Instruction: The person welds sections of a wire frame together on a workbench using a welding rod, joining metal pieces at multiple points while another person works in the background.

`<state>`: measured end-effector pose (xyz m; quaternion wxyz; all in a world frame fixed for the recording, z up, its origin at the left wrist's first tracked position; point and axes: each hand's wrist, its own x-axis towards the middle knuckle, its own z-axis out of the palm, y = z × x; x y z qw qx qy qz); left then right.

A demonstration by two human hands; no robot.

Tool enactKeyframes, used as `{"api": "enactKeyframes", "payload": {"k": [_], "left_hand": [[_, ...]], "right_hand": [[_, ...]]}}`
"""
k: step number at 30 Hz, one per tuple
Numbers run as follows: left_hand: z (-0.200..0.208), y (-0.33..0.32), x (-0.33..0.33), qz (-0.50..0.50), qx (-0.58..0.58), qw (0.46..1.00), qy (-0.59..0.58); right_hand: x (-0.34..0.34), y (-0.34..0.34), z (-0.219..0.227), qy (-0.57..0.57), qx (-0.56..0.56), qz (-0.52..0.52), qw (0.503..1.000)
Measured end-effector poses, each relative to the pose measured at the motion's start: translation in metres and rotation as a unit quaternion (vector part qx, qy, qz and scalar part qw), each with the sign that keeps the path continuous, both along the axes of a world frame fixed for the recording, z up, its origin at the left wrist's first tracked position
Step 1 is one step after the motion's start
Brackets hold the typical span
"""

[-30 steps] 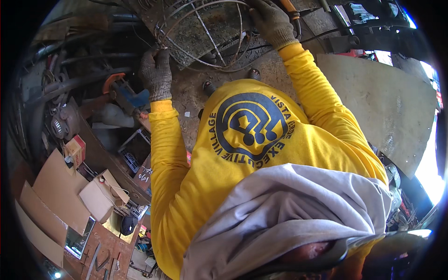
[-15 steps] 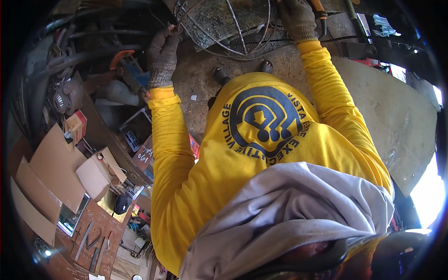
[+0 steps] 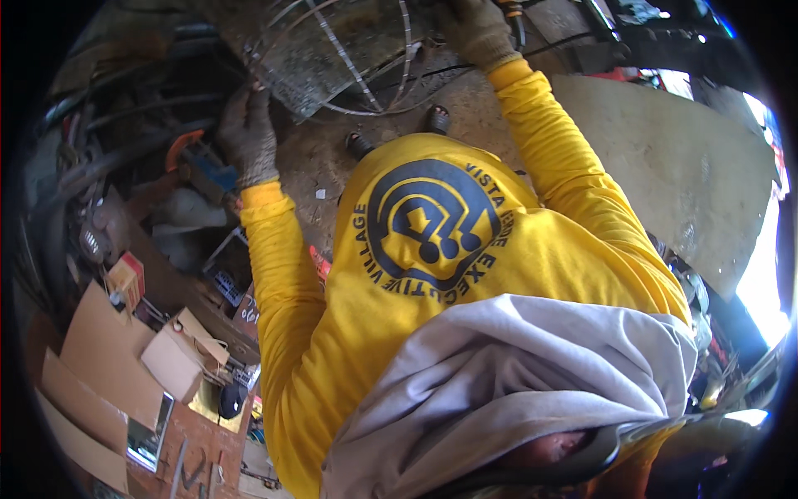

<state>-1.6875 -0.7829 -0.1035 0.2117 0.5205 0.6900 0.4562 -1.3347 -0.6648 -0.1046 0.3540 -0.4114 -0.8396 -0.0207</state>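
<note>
Brown knit gloves cover both my hands, below which are yellow sleeves. At the upper left my left hand [image 3: 248,133] reaches up to the side of a round frame of thin bent metal rods [image 3: 342,54]. Its fingers look closed on the frame's edge, though the fingertips are dark and small. My right hand [image 3: 480,35] is at the top edge of the view, just right of the rods; its fingers are in shadow and partly cut off. Behind the rods lies a worn, speckled metal plate [image 3: 312,79]. An orange-handled tool [image 3: 509,8] lies beside my right hand.
My sandalled feet [image 3: 359,145] stand on the stained floor. A large grey sheet [image 3: 665,179] leans at the right. Left are an orange-and-blue tool [image 3: 208,170], a small red box [image 3: 127,280], cardboard sheets [image 3: 108,349] and a cardboard box [image 3: 176,358]. Dark metal bars [image 3: 125,154] run along the upper left.
The view has shifted, so my hands, the rod frame and the floor all appear farther left. The rods also sit slightly differently against the plate. Neither hand visibly lets go.
</note>
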Motion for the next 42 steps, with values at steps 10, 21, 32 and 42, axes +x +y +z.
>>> {"api": "enactKeyframes", "payload": {"k": [10, 21, 32, 42], "left_hand": [[-0.017, 0.001, -0.018, 0.005, -0.023, 0.999, -0.042], [-0.019, -0.001, -0.017, 0.014, -0.007, 0.999, -0.044], [-0.009, 0.003, -0.009, 0.007, 0.0, 1.0, 0.024], [-0.003, 0.005, -0.004, -0.003, 0.031, 0.996, 0.083]], "right_hand": [[-0.01, -0.012, 0.031, 0.098, -0.255, -0.056, 0.96], [-0.012, -0.007, 0.004, 0.033, -0.185, -0.066, 0.98], [-0.014, -0.012, 0.017, 0.099, -0.238, -0.08, 0.963], [0.012, 0.006, -0.013, -0.019, -0.024, 0.013, 0.999]]}}
